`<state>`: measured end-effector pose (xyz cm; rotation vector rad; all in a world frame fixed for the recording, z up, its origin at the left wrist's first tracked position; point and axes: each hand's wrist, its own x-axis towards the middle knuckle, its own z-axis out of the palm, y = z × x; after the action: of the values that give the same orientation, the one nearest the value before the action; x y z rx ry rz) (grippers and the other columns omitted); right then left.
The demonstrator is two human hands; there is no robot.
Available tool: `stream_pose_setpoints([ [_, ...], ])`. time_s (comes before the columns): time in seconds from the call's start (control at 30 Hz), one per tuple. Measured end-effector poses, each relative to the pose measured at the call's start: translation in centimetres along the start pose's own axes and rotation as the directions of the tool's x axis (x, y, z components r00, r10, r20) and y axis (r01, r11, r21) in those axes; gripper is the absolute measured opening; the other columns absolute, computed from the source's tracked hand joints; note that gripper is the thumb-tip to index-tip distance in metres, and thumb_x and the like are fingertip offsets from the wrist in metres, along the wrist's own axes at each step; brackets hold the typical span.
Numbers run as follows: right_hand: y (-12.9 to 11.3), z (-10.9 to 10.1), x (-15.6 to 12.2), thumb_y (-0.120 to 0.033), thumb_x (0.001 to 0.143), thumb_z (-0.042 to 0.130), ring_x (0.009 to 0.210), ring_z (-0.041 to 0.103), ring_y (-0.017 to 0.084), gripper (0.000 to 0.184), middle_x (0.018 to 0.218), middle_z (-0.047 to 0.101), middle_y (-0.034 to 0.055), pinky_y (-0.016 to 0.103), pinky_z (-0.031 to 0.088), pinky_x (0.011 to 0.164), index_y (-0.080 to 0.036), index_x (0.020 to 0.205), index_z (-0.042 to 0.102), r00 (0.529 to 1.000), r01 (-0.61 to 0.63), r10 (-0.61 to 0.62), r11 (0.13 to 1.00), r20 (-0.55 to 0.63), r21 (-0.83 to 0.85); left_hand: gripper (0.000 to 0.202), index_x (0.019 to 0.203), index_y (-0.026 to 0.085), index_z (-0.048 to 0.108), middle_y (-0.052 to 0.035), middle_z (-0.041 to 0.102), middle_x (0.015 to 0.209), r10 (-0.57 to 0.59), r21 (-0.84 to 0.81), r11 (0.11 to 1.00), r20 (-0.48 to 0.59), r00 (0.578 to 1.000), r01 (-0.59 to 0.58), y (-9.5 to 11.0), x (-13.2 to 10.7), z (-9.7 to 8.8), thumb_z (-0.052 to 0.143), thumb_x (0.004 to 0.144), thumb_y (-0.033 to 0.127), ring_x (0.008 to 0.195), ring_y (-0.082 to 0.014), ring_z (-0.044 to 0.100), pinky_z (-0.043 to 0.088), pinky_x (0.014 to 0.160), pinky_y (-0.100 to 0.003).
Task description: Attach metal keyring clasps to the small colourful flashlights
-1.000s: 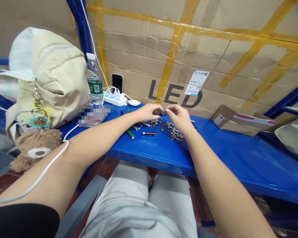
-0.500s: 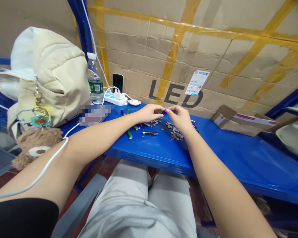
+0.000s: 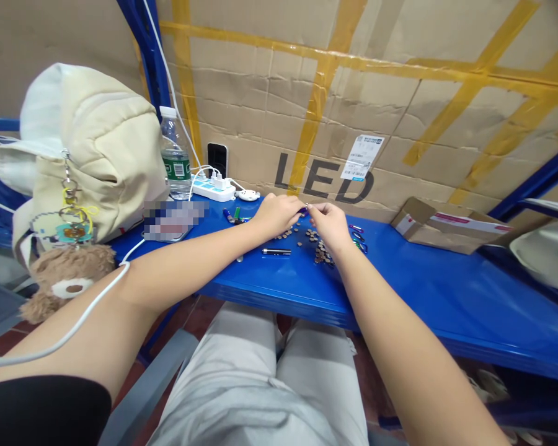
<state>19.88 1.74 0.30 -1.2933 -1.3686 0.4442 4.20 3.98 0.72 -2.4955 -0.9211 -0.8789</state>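
Note:
My left hand (image 3: 279, 214) is closed around a small purple pen-like tube (image 3: 303, 211), most of it hidden by the fingers. My right hand (image 3: 331, 224) pinches at the tube's silvery end; whether it also holds a tiny part, I cannot make out. Both hands meet just above the blue table (image 3: 283, 279). Below them lies a loose pile of small round button cells (image 3: 323, 253), with a few more scattered near my left hand. A black pen-shaped light (image 3: 276, 251) lies in front of them. Coloured tubes (image 3: 357, 235) rest beyond my right wrist.
On the left stand a cream backpack (image 3: 106, 155) with a bear charm (image 3: 74, 279), a water bottle (image 3: 177, 161) and a white power strip (image 3: 214, 188). An open cardboard box (image 3: 451, 226) sits at right. A white cable (image 3: 88, 310) crosses my left arm. Large cardboard (image 3: 260, 105) walls the back.
My left hand has rolled so that its back faces up more, and its forearm now covers green tubes that showed before. The hands stay together at the purple tube. The view has shifted slightly.

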Motion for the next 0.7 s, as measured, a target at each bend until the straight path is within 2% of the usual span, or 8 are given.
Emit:
stream_pose_setpoints([
  [0.2, 1.0, -0.2, 0.4, -0.045, 0.07, 0.066, 0.056, 0.051, 0.014, 0.028, 0.055, 0.055, -0.0005, 0.028, 0.043, 0.054, -0.018, 0.066, 0.058, 0.99, -0.102, 0.098, 0.994, 0.104, 0.032, 0.027, 0.099, 0.021, 0.068, -0.0082, 0.068, 0.093, 0.082, 0.091, 0.993, -0.036, 0.996, -0.078, -0.6, 0.0, -0.1, 0.042, 0.095, 0.028, 0.091, -0.0218, 0.055, 0.031, 0.075, -0.036],
  [0.33, 1.3, -0.2, 0.4, -0.048, 0.071, 0.066, 0.055, 0.051, 0.015, 0.032, 0.054, 0.053, -0.0006, 0.029, 0.044, 0.054, -0.02, 0.064, 0.053, 0.97, -0.164, 0.145, 0.982, 0.195, 0.088, 0.025, 0.096, 0.024, 0.069, -0.0071, 0.068, 0.091, 0.116, 0.11, 0.988, -0.048, 0.992, -0.11, -0.8, 0.0, -0.2, 0.044, 0.094, 0.023, 0.089, -0.0208, 0.054, 0.031, 0.076, -0.037],
  [0.43, 1.2, -0.3, 0.4, -0.048, 0.074, 0.062, 0.055, 0.052, 0.015, 0.032, 0.055, 0.053, -0.0001, 0.029, 0.044, 0.055, -0.021, 0.064, 0.049, 0.964, -0.164, 0.149, 0.985, 0.222, 0.047, 0.023, 0.096, 0.024, 0.069, -0.007, 0.068, 0.092, 0.109, 0.065, 0.992, -0.034, 0.994, -0.106, -0.9, 0.1, -0.2, 0.047, 0.093, 0.025, 0.091, -0.0208, 0.056, 0.033, 0.077, -0.036],
  [0.5, 1.0, -0.5, 0.4, -0.047, 0.077, 0.058, 0.057, 0.053, 0.016, 0.03, 0.058, 0.056, 0.0009, 0.03, 0.044, 0.058, -0.021, 0.065, 0.05, 0.971, -0.109, 0.117, 0.993, 0.208, -0.047, 0.019, 0.098, 0.023, 0.069, -0.0063, 0.068, 0.095, 0.073, -0.022, 0.997, -0.005, 0.997, -0.073, -1.0, 0.1, -0.1, 0.051, 0.09, 0.026, 0.094, -0.0205, 0.057, 0.036, 0.079, -0.034],
  [0.6, 0.6, -1.1, 0.4, -0.041, 0.08, 0.054, 0.065, 0.056, 0.017, 0.025, 0.068, 0.063, 0.0036, 0.03, 0.044, 0.065, -0.019, 0.068, 0.054, 0.981, 0.101, -0.055, 0.963, 0.188, -0.248, 0.019, 0.1, 0.022, 0.069, -0.0046, 0.069, 0.098, 0.008, -0.215, 0.977, 0.06, 0.998, 0.005, -1.6, 0.4, 0.3, 0.058, 0.085, 0.026, 0.094, -0.0186, 0.06, 0.042, 0.08, -0.03],
  [0.7, 0.3, -1.8, 0.5, -0.035, 0.08, 0.055, 0.074, 0.058, 0.019, 0.018, 0.08, 0.068, 0.0051, 0.031, 0.043, 0.07, -0.019, 0.076, 0.06, 0.938, 0.305, -0.218, 0.887, 0.268, -0.346, 0.02, 0.099, 0.019, 0.071, -0.0042, 0.07, 0.096, -0.042, -0.371, 0.926, 0.089, 0.995, 0.072, -2.2, 0.6, 0.4, 0.062, 0.082, 0.025, 0.091, -0.0172, 0.062, 0.045, 0.082, -0.029],
])
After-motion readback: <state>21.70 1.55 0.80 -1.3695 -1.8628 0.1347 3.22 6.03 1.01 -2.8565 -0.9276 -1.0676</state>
